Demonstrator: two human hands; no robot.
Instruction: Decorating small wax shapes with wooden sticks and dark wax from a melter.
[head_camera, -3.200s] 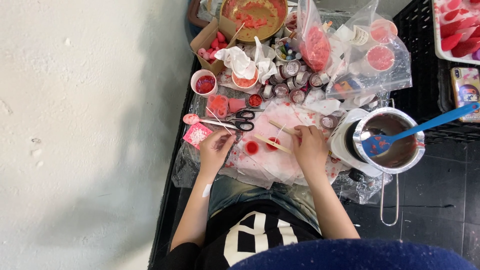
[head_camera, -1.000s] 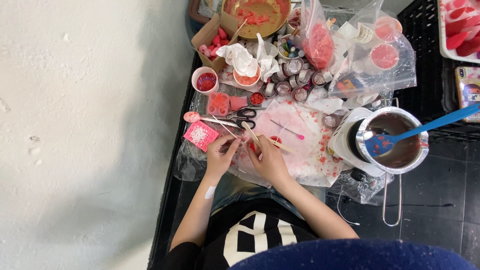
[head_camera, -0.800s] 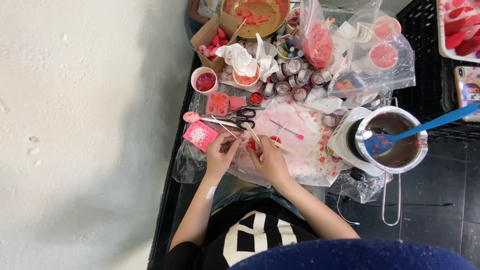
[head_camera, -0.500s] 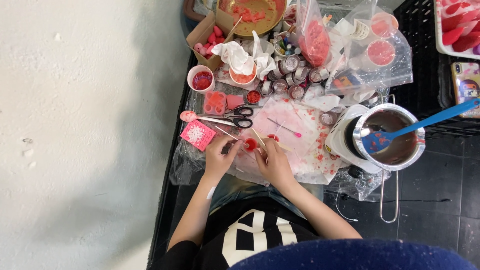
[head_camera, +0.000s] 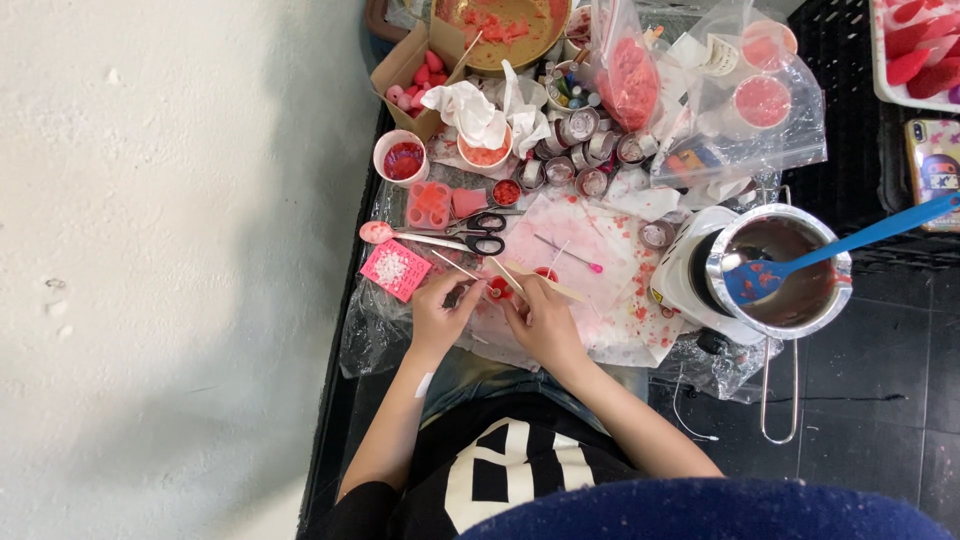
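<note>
Both my hands meet over a small round tin of red wax (head_camera: 498, 290) on the stained paper (head_camera: 610, 290). My left hand (head_camera: 440, 312) pinches at the tin's left side, fingers closed against it. My right hand (head_camera: 538, 318) holds the tin from the right, and a wooden stick (head_camera: 545, 285) lies across its fingers. A second small red-filled tin (head_camera: 546, 273) sits just beyond my right hand. A thin skewer (head_camera: 455, 265) lies just above my left hand.
A pink square mould (head_camera: 396, 269), scissors (head_camera: 485, 232) and a spoon (head_camera: 378, 232) lie to the left. A metal pot (head_camera: 790, 265) with a blue spatula (head_camera: 860, 238) sits on a small hotplate (head_camera: 690, 270) at right. Several empty tins (head_camera: 580, 150), cups and plastic bags (head_camera: 740, 100) crowd the back.
My hands moved from apart on the paper to close together over the small red tin at the left. My right hand shifted left. The view drifted slightly.
</note>
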